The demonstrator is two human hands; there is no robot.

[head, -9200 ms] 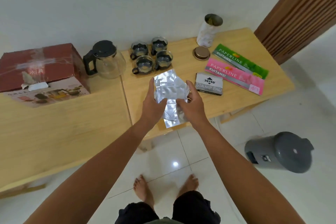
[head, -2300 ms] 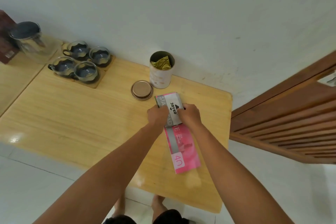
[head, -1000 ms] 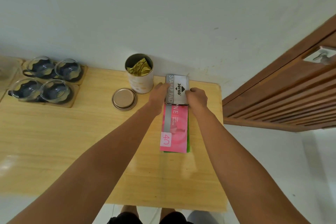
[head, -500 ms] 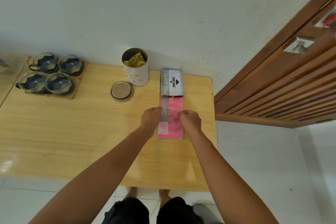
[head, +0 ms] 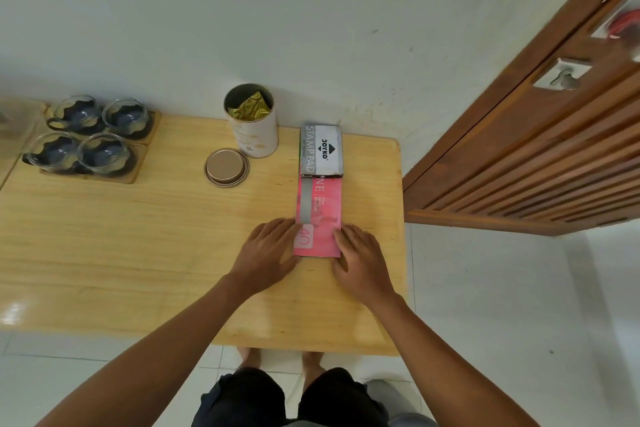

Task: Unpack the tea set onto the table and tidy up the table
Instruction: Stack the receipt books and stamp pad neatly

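Having let go of the stamp pad box [head: 322, 150], now lying at the wall end of the pink receipt book [head: 318, 215] (beside the open tea tin [head: 252, 125]), the left hand [head: 266, 255] and right hand [head: 360, 262] are lying spread, flanking the book's near end and squaring it on the bench [head: 138, 236], so the tidying is nearing completion.

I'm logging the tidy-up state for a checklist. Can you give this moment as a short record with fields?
left hand: flat on table, at pink booklet's left edge
right hand: flat, at its right edge
pink booklet: flat on wooden table
stamp pad box: on booklet's far end
tea canister: open, upright
lid: beside canister
glass cups: four, on coasters
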